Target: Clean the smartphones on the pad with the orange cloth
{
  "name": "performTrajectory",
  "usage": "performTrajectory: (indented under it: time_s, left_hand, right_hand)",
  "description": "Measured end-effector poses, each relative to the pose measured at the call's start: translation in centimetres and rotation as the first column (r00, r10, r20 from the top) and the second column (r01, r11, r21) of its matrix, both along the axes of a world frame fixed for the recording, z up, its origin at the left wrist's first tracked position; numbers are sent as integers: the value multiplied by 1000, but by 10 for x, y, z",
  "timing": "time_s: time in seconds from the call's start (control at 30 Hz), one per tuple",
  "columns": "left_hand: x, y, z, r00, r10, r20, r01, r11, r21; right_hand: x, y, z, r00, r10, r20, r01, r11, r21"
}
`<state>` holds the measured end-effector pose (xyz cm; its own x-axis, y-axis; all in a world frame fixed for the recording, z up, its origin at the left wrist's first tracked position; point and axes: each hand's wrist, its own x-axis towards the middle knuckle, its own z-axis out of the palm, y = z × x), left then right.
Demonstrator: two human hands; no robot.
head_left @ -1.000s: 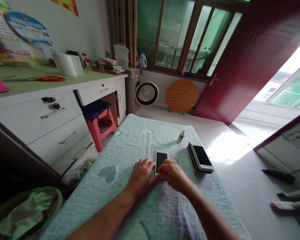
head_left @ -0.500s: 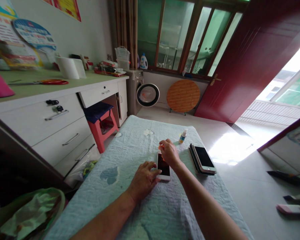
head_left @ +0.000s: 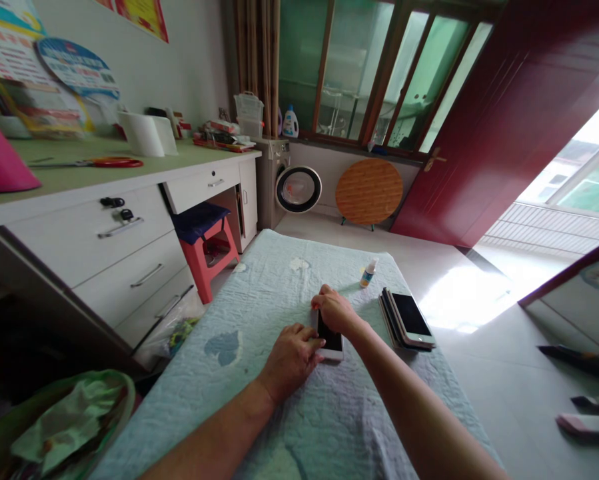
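A white phone (head_left: 330, 339) lies face up on the quilt-covered counter (head_left: 324, 420), and both hands are on it. The left hand (head_left: 292, 358) rests palm down just near-left of the phone. Its fingers are loosely spread and only the tips touch the phone's near left edge; it grips nothing. The right hand (head_left: 336, 311) sits knuckles up over the far end of the phone, with its fingers bent down onto the top of the glass. It covers that end completely, and I cannot tell whether anything small is pinched under those fingers.

To my eye the step in hand is work on the screen surface: one hand pins the body down while the other presses at the far edge of the glass.

Any stroke along the screen from there would need the left fingertips to hold the phone steady on the soft cloth, since the quilt gives and the phone could slide or rock.

To the right of the right hand, apart from it, lies a stack of phones (head_left: 408, 319), dark screen up. Just beyond the right hand stands a small dropper bottle (head_left: 368, 272), upright and touching nothing else.
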<state>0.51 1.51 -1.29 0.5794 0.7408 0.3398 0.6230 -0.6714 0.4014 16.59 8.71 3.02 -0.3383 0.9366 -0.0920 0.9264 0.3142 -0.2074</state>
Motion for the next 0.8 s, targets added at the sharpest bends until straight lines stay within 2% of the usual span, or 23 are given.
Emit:
performTrajectory:
  time_s: [0.13, 0.33, 0.5, 0.8]
  left_hand:
    - [1, -1, 1, 1000, 4, 0, -4, 1000, 24]
    - [2, -4, 9, 1000, 2, 13, -3, 997, 78]
    - [1, -3, 5, 1000, 11, -3, -10, 994, 113]
    - [2, -4, 2, 999, 18, -51, -14, 998, 60]
  right_hand:
    - [2, -11, 3, 999, 50, 0, -50, 998, -35]
    - [8, -26, -4, 992, 103, -67, -110, 987, -117]
    - [9, -29, 1, 982, 178, -69, -187, 972, -139]
    - [0, 8, 14, 995, 50, 81, -45, 997, -58]
